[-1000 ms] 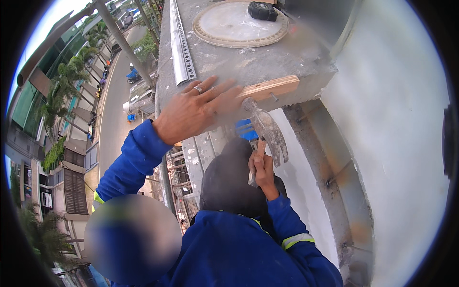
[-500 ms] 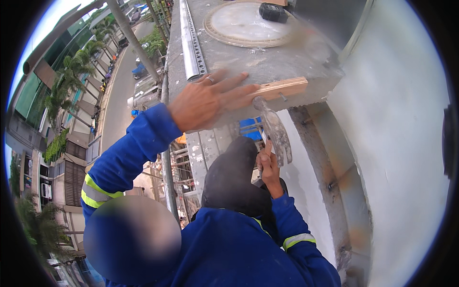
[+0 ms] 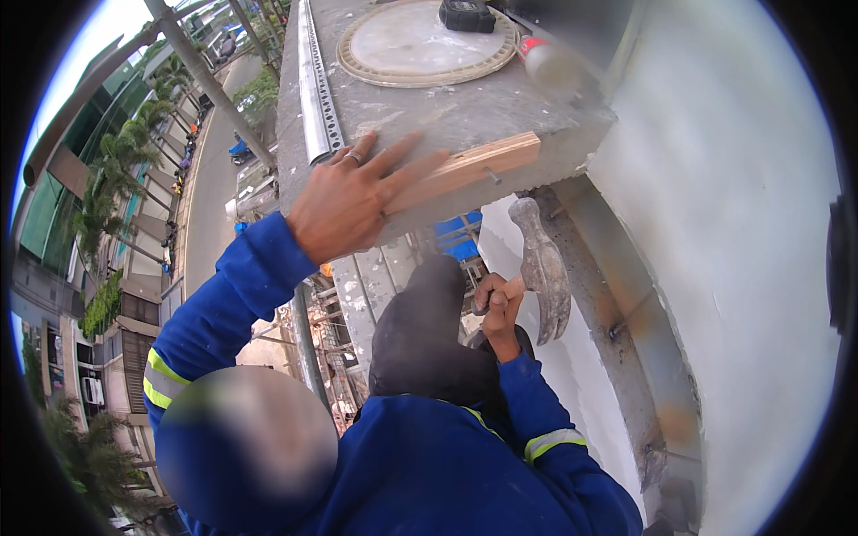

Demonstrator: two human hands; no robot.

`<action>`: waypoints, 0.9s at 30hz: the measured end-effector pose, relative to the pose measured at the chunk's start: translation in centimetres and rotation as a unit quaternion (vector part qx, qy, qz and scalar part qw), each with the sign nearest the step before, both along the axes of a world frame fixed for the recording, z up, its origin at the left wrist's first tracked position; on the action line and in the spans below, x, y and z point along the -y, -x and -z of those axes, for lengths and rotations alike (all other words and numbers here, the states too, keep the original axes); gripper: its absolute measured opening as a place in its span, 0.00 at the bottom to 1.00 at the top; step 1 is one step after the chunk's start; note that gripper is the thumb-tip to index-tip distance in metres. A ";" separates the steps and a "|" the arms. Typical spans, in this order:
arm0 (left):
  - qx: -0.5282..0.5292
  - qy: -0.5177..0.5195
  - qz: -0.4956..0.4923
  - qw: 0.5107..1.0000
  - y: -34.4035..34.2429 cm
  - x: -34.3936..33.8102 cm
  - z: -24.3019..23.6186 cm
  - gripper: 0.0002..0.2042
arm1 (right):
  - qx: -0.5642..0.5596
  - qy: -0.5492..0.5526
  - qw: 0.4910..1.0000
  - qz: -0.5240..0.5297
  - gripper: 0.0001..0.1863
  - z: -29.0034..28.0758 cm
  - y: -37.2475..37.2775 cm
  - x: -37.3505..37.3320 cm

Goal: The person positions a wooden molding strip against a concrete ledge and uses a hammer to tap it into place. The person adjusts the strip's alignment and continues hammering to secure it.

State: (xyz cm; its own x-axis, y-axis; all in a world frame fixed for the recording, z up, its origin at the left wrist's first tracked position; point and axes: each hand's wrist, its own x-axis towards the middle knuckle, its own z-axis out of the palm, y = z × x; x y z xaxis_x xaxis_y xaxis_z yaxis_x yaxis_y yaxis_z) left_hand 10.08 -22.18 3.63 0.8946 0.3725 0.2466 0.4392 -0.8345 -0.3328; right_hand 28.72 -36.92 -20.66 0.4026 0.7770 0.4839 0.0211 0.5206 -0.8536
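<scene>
My left hand (image 3: 341,204) lies across the near edge of a grey concrete ledge (image 3: 402,121), its fingers stretched out and spread. The fingers rest over the left end of a light wooden strip (image 3: 487,161) along the edge; the thumb is hidden. A nail (image 3: 493,176) sticks out of the strip's near face, toward its right end. Lower down, my right hand (image 3: 502,308) is closed around the handle of a claw hammer (image 3: 543,272). The worn steel head is apart from the nail, below and to its right.
A perforated metal profile (image 3: 319,85) lies along the ledge's left side. Farther back are a round pale lid (image 3: 402,49), a black box-like object (image 3: 466,13) and a red-capped bottle (image 3: 541,58). A white wall (image 3: 733,223) stands right; scaffold poles (image 3: 210,85) and a street lie left.
The hammer has drawn back from the strip, down and to the right, with my right hand still around it. My left hand stays spread at the strip. The whole view has shifted slightly.
</scene>
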 end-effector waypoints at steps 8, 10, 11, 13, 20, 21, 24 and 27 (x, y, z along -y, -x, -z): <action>0.002 0.018 -0.016 1.000 -0.2 0.3 -0.4 0.49 | 0.072 -0.073 0.994 0.041 0.31 -3.5 -1.4 1.2; 0.006 0.007 -0.011 1.000 -0.2 0.3 -0.3 0.49 | 0.062 -0.159 0.985 0.039 0.30 -4.1 -1.5 1.3; 0.003 0.008 -0.013 1.000 -0.2 0.2 -0.2 0.48 | 0.049 -0.186 0.980 0.057 0.29 -4.0 -1.3 1.0; 0.007 0.003 -0.009 1.000 -0.2 0.2 -0.1 0.46 | 0.035 -0.187 0.978 0.088 0.25 -3.2 -0.7 0.0; 0.016 0.014 -0.004 1.000 0.0 0.5 -0.1 0.46 | 0.042 0.106 0.990 0.085 0.18 -1.1 -0.5 -0.9; 0.023 0.007 -0.002 1.000 -0.1 0.3 -0.2 0.46 | 0.081 0.095 0.987 0.103 0.17 -1.8 -0.8 -0.3; 0.009 0.010 -0.024 1.000 -0.2 0.3 -0.2 0.47 | 0.185 -0.058 0.968 0.161 0.17 -4.3 -1.8 1.4; 0.003 0.018 -0.032 0.999 -0.3 0.3 -0.1 0.48 | 0.013 -0.255 0.964 0.071 0.17 -5.1 -1.5 1.2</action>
State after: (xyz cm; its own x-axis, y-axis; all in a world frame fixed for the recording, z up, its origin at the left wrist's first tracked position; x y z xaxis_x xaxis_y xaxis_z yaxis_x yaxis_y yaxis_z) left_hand 10.39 -22.48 3.77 0.8666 0.4383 0.2384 0.4950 -0.8153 -0.3004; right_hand 30.24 -38.12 -15.59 0.4703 0.3728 0.7999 0.1419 0.8627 -0.4854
